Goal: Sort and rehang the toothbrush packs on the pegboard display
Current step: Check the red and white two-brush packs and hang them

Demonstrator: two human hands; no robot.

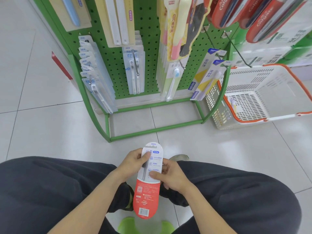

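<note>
Care is called for as the red-and-white toothbrush pack [148,179], back side up over the lap, is pinched by left hand [133,163] and right hand [170,177]: its hang hole should be lined up squarely with a bare peg [237,48] on the green pegboard [148,22].

Pale glossy tiled floor [50,132] with thin dark grout lines. Standing on it: green pegboard display [148,31] on its tubular base frame, and just beside the frame's right corner, white orange-rimmed basket [253,105].
</note>
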